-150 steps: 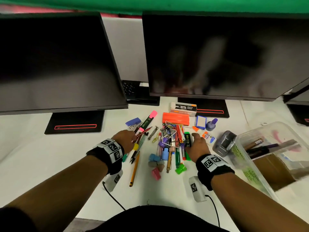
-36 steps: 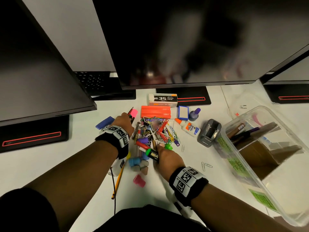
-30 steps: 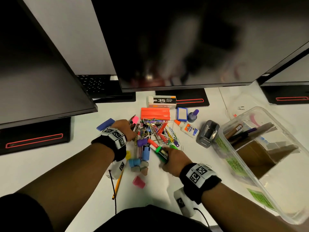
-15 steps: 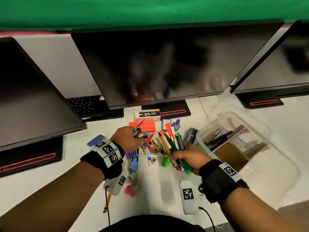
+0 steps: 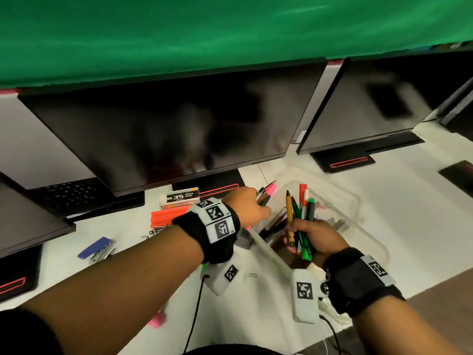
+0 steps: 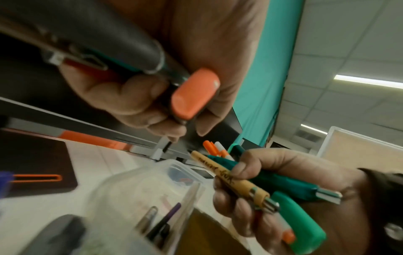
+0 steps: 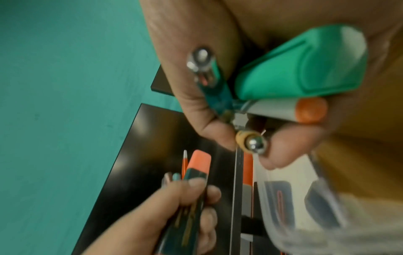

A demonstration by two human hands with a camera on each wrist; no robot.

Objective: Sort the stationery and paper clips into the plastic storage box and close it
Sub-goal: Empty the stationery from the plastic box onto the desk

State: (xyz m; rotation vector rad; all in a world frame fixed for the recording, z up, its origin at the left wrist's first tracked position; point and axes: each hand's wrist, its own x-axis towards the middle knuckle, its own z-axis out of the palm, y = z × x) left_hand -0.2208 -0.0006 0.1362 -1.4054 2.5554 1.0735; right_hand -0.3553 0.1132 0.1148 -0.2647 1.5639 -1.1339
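My left hand point(image 5: 257, 207) grips a pink-capped highlighter point(image 5: 269, 190) together with a few pens, just above the left rim of the clear plastic storage box point(image 5: 363, 216). My right hand point(image 5: 304, 235) grips a bundle of pens point(image 5: 298, 213) upright over the open box: a yellow pen, green pens, an orange-and-white marker and a green highlighter point(image 6: 301, 219). In the left wrist view my left hand's fingers point(image 6: 139, 103) curl round the highlighter cap point(image 6: 194, 93). The right wrist view shows my right hand's fingers point(image 7: 220, 124) clamped on the pen ends. Inside the box lie pens point(image 5: 277, 221) and a brown insert.
On the white desk to the left are a staple box point(image 5: 180, 198), an orange block point(image 5: 161, 218), a blue stapler point(image 5: 97, 249), loose paper clips point(image 5: 249, 276) and a pink eraser point(image 5: 156, 320). Monitors point(image 5: 163, 134) overhang the back. The desk's front edge runs close at lower right.
Both hands have lifted their bundles off the pile and carried them right, and they are now at the box. The head view has swung right with them.
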